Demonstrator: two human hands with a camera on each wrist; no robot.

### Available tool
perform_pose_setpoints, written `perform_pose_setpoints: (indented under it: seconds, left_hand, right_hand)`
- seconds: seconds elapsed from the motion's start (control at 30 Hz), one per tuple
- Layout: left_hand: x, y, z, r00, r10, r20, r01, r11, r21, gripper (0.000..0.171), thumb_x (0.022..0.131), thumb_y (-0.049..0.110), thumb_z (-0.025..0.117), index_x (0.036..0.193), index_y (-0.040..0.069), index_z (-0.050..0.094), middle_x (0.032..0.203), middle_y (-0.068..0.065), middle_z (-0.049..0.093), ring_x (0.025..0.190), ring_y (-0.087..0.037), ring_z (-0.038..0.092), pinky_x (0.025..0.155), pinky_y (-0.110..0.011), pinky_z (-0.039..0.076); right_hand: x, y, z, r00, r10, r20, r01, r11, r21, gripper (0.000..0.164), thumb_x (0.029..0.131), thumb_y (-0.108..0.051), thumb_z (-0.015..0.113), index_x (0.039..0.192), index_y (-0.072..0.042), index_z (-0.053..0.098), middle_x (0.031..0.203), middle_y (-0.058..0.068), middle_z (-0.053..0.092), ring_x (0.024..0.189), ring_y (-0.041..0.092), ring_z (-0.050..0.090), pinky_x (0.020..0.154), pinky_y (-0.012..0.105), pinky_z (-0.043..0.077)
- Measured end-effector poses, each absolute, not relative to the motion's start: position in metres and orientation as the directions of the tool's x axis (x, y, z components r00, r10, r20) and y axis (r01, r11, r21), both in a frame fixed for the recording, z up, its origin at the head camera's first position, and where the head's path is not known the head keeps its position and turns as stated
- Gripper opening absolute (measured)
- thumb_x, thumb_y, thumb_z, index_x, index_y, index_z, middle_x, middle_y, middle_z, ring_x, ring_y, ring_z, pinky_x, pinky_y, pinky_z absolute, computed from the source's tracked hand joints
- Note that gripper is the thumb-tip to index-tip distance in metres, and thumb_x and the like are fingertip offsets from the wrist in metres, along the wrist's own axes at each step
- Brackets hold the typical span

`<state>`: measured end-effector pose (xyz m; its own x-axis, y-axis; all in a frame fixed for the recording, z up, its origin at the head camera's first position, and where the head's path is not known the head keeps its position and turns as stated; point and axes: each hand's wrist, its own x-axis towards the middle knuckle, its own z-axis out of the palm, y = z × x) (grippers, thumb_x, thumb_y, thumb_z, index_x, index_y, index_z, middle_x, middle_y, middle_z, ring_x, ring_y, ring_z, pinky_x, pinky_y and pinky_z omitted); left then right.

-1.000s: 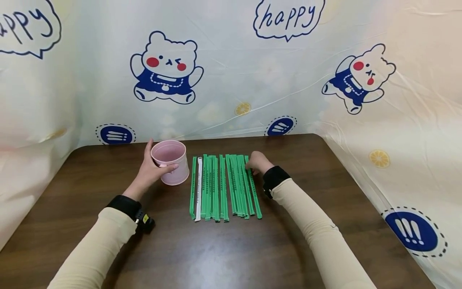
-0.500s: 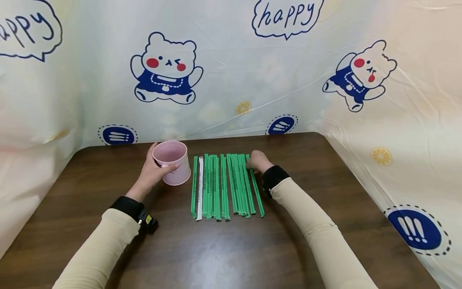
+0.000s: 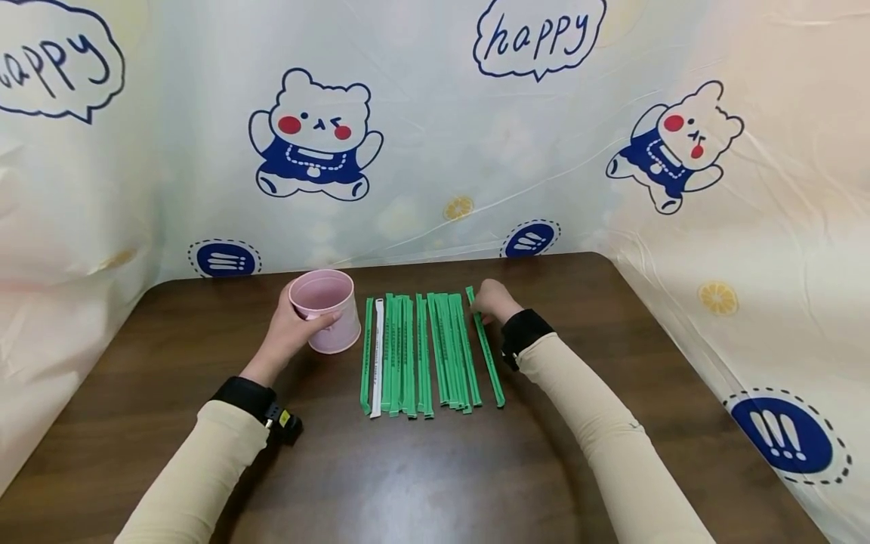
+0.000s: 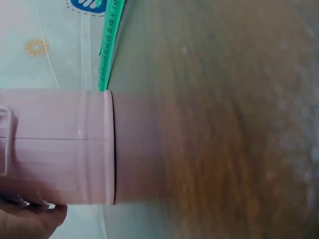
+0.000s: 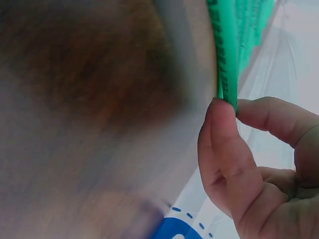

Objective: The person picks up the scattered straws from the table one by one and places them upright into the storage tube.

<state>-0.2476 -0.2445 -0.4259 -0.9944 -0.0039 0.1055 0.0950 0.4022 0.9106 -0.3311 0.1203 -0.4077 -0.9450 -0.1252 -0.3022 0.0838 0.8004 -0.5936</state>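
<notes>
Pinching the far end of the rightmost green straw (image 3: 485,347), the right hand (image 3: 495,301) holds it between thumb and forefinger; the right wrist view shows the fingertips (image 5: 224,117) closed on the wrapper's tip. This straw lies at a slant, its far end at the hand and its near end angled out to the right, set slightly apart from the row of straws (image 3: 414,353). The row lies flat on the bench (image 3: 421,476), packed side by side and running away from the person; one white straw (image 3: 376,355) sits second from the left among the green ones. Just left of the row stands the pink cup (image 3: 325,310), upright with its mouth open upward. The left hand (image 3: 288,332) grips the cup, fingers round its far side and thumb across the near side below the rim. A cartoon-printed sheet (image 3: 435,128) hangs behind and beside the bench.
</notes>
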Motion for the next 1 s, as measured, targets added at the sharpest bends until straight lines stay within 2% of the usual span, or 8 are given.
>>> perform_pose_setpoints:
  seconds: [0.13,0.27,0.4,0.5,0.63,0.77,0.9,1.0]
  left_hand:
    - [-0.249,-0.244,-0.426,-0.993,-0.005,0.116,0.104,0.399,0.911,0.101,0.089,0.021,0.077,0.161,0.006,0.008,0.16,-0.026,0.03,0.143,-0.042,0.036,0.12,-0.063,0.034]
    - [-0.25,-0.243,-0.426,-0.996,0.012,0.084,0.082,0.367,0.926,0.102,0.09,0.019,0.074,0.161,0.006,0.003,0.161,-0.027,0.025,0.145,-0.042,0.032,0.122,-0.062,0.031]
    - [-0.25,-0.242,-0.426,-0.998,0.032,0.049,0.057,0.35,0.935,0.102,0.092,0.021,0.071,0.161,0.008,-0.003,0.162,-0.027,0.02,0.147,-0.042,0.028,0.123,-0.063,0.029]
    - [-0.25,-0.243,-0.425,-0.998,0.043,0.037,0.05,0.35,0.936,0.102,0.093,0.022,0.07,0.16,0.008,-0.006,0.162,-0.027,0.018,0.147,-0.042,0.026,0.123,-0.064,0.028]
    - [-0.249,-0.244,-0.424,-0.998,0.049,0.031,0.046,0.35,0.935,0.103,0.093,0.023,0.07,0.16,0.009,-0.007,0.163,-0.027,0.017,0.148,-0.042,0.025,0.124,-0.064,0.027]
    - [-0.249,-0.246,-0.425,-0.999,0.046,0.024,0.039,0.348,0.937,0.103,0.094,0.024,0.07,0.16,0.009,-0.008,0.163,-0.027,0.017,0.148,-0.042,0.025,0.124,-0.063,0.027]
    - [-0.25,-0.247,-0.426,-0.999,0.046,0.025,0.04,0.351,0.936,0.103,0.093,0.023,0.069,0.16,0.01,-0.008,0.163,-0.027,0.017,0.148,-0.042,0.025,0.124,-0.063,0.027]
    - [-0.251,-0.246,-0.428,-0.998,0.05,0.026,0.042,0.353,0.935,0.103,0.094,0.023,0.069,0.161,0.011,-0.008,0.163,-0.026,0.016,0.148,-0.042,0.025,0.125,-0.063,0.026]
  right_hand:
    - [-0.335,0.125,-0.403,-0.937,-0.128,-0.324,0.146,0.699,-0.7,0.006,0.092,0.002,0.062,0.087,0.001,0.058,0.076,0.008,0.055,0.051,0.011,0.057,0.057,0.023,0.054]
    - [-0.338,0.129,-0.397,-0.933,-0.118,-0.34,0.21,0.589,-0.78,0.002,0.094,0.003,0.061,0.093,0.002,0.061,0.079,0.005,0.053,0.057,0.011,0.056,0.073,0.032,0.062]
    - [-0.34,0.13,-0.389,-0.941,-0.104,-0.323,0.219,0.542,-0.811,0.018,0.095,0.003,0.06,0.112,0.007,0.06,0.091,0.007,0.051,0.066,0.012,0.055,0.095,0.044,0.06]
    - [-0.341,0.13,-0.382,-0.953,-0.093,-0.288,0.199,0.525,-0.828,0.031,0.096,0.003,0.059,0.127,0.01,0.057,0.099,0.01,0.052,0.074,0.017,0.057,0.103,0.049,0.056]
    - [-0.34,0.129,-0.368,-0.971,-0.079,-0.224,0.151,0.522,-0.839,0.034,0.097,0.003,0.056,0.13,0.01,0.056,0.113,0.016,0.057,0.089,0.024,0.061,0.1,0.046,0.057]
    - [-0.34,0.127,-0.353,-0.986,-0.087,-0.145,0.071,0.562,-0.824,0.036,0.098,0.001,0.053,0.133,0.008,0.057,0.128,0.023,0.06,0.095,0.027,0.065,0.088,0.037,0.06]
    - [-0.343,0.126,-0.339,-0.992,-0.095,-0.077,0.008,0.576,-0.817,0.038,0.099,0.0,0.053,0.136,0.007,0.055,0.123,0.023,0.062,0.095,0.028,0.065,0.079,0.03,0.059]
    - [-0.344,0.125,-0.328,-0.995,-0.1,-0.028,-0.034,0.564,-0.825,0.039,0.1,-0.001,0.051,0.138,0.008,0.052,0.112,0.018,0.06,0.098,0.027,0.064,0.082,0.033,0.059]
